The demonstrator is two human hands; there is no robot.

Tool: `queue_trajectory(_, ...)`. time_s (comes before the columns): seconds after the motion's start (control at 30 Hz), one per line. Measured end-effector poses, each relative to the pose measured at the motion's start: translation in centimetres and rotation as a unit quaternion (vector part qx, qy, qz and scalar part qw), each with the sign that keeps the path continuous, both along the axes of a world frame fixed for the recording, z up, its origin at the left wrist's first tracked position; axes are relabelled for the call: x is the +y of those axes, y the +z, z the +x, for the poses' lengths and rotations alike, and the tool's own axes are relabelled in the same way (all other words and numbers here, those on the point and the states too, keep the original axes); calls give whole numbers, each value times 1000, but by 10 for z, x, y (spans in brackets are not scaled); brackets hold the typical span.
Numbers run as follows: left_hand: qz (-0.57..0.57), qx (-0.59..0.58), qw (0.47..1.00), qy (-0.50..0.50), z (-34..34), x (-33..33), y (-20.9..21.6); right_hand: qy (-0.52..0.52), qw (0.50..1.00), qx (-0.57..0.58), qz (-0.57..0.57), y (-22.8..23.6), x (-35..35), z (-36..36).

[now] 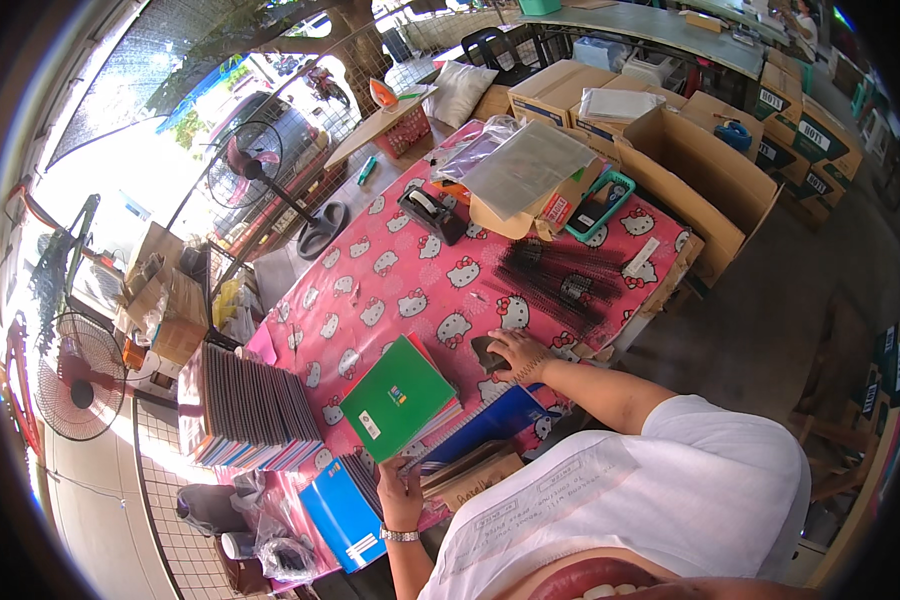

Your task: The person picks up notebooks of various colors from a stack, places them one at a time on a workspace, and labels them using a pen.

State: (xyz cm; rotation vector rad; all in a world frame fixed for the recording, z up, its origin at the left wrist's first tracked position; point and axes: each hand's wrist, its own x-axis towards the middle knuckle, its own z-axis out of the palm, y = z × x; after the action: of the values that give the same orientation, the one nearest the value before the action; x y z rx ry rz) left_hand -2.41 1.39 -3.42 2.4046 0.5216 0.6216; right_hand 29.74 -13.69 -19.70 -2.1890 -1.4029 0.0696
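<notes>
A green notebook (398, 392) lies tilted on top of other notebooks, near the table's front edge. My left hand (400, 492), with a metal watch at its wrist, is closed at the notebook's lower corner; its fingertips are partly hidden. Beside it is a stack of blue spiral notebooks (338, 512). My right hand (520, 352) is closed around a small dark block-shaped object (487, 353) on the tabletop; its kind is unclear. A dark coil circles that wrist. Between my hands lies a blue notebook (490, 425). Loose black binding coils (560, 278) spread beyond my right hand.
A tall stack of spiral-bound notebooks (255, 410) stands at the left. Farther back are a black tape dispenser (433, 215), clear plastic sheets (525, 165) and a teal tray (602, 205). An open cardboard box (695, 190) adjoins the table's right side. Fans (80, 375) stand left.
</notes>
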Motion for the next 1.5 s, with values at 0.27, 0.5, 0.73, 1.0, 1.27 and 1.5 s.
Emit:
queue_trajectory(0.27, 9, 60, 998, 6, -3, 7, 4, 2, 1000, 22, 8, 1, 1, -1)
queue_trajectory(0.5, -70, -25, 997, 28, 0, -2, 1, -3, 1000, 17, 17, -2, 2, -1)
queue_trajectory(0.73, 17, 28, 999, 13, -10, 7, -1, 16, 998, -45, 49, -11, 6, 1)
queue_trajectory(1.0, 64, -23, 998, 17, -19, -3, -19, 4, 996, -57, 63, -20, 9, 3)
queue_trajectory(1.27, 100, -45, 994, 7, -18, -5, -6, -2, 997, -54, 47, -10, 7, 0)
queue_trajectory(1.5, -72, -7, 991, 115, -21, -25, 2, -9, 997, -45, 55, -17, 7, 1)
